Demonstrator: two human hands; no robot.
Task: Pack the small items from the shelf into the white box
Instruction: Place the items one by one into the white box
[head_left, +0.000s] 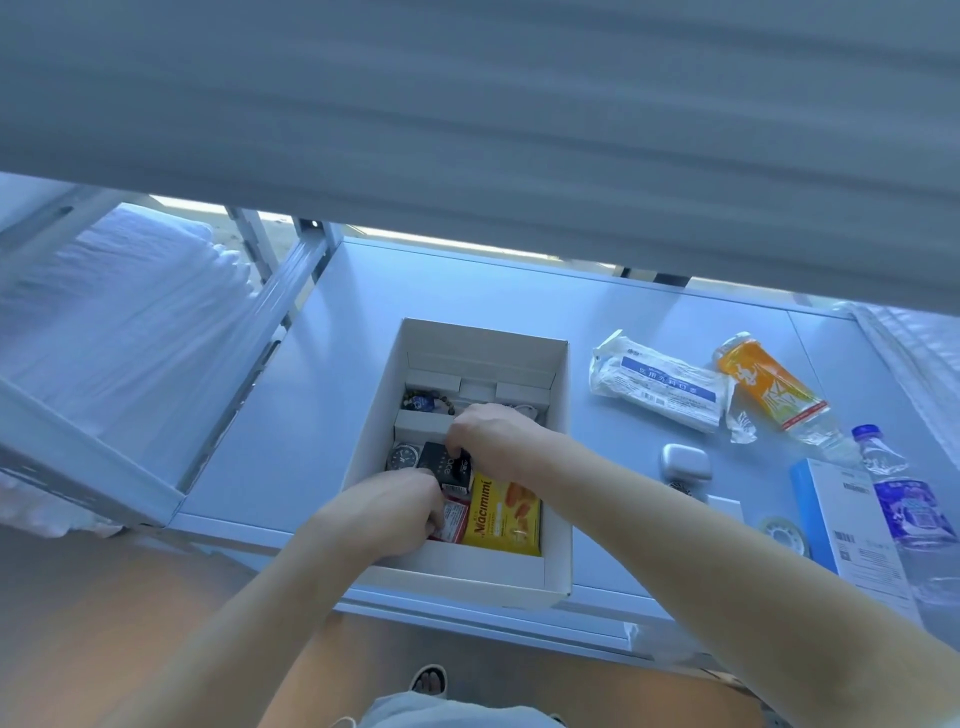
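The white box (558, 467) sits open on the shelf in front of me. Inside lie a yellow snack packet (504, 514), a red packet (454, 522), a round watch face (404, 457), a bead bracelet (426, 402) and a small black box (447, 465). Both hands reach into it. My right hand (498, 436) pinches the black box's far edge with curled fingers. My left hand (395, 506) grips its near end, fingertips tucked down beside the red packet.
To the right on the shelf lie a white mask packet (660, 387), an orange-labelled bottle (769, 387), a grey earbud case (684, 461), a tape roll (782, 530), a blue-and-white carton (847, 525) and a water bottle (904, 499). An upper shelf (467, 130) overhangs.
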